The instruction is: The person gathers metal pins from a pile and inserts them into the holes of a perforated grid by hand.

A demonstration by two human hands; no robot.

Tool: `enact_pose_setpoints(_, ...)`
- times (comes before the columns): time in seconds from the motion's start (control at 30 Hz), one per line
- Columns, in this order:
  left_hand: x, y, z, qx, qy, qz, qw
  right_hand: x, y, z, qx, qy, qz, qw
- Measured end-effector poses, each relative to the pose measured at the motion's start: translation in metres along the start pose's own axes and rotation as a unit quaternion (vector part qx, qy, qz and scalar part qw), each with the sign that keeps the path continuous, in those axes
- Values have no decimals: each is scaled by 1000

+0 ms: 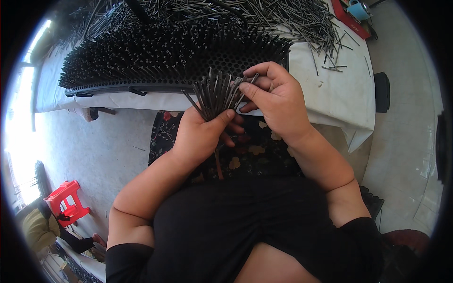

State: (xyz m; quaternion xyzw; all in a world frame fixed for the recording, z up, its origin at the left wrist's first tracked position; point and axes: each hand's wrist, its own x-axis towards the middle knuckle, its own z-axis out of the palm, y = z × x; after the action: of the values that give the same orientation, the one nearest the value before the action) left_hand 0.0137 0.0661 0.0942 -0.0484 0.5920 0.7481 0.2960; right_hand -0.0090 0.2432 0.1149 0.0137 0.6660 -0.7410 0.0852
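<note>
My left hand (198,134) is closed around a bundle of thin black sticks (216,94), which fan out upward from the grip. At the bundle's right side, my right hand (278,96) pinches one black stick (249,86) between thumb and fingertips. Just beyond both hands is a black perforated rack (231,61), its holes filled with many upright black sticks (141,52) on the left and middle. Bare holes show in the part nearest my right hand.
A white-covered table (337,94) carries the rack. Loose black sticks (292,19) lie heaped behind it, some scattered to the right. A blue mug (358,10) stands by a red box (349,21) at the far right. A red plastic stool (68,203) is on the floor, lower left, near another person (40,226).
</note>
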Motion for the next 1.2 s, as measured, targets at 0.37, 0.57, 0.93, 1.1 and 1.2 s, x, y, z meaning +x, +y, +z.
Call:
enact_pose_setpoints(0.37,1,-3,-3,-175,2,10,985,-33,6,3,-276,-145,-599,737)
enact_pose_setpoints(0.57,-3,14,3,-188,28,-64,980,-44,-9,14,-316,-246,-574,714)
enact_pose_setpoints(0.93,-2,18,-2,-271,69,-90,956,-38,-11,0,-267,-243,-548,755)
enact_pose_setpoints(1.1,-4,14,4,-121,27,-106,987,19,-19,-33,-181,84,-427,882)
enact_pose_setpoints(1.2,0,6,6,-74,12,-143,987,54,-2,-48,-277,108,-471,831)
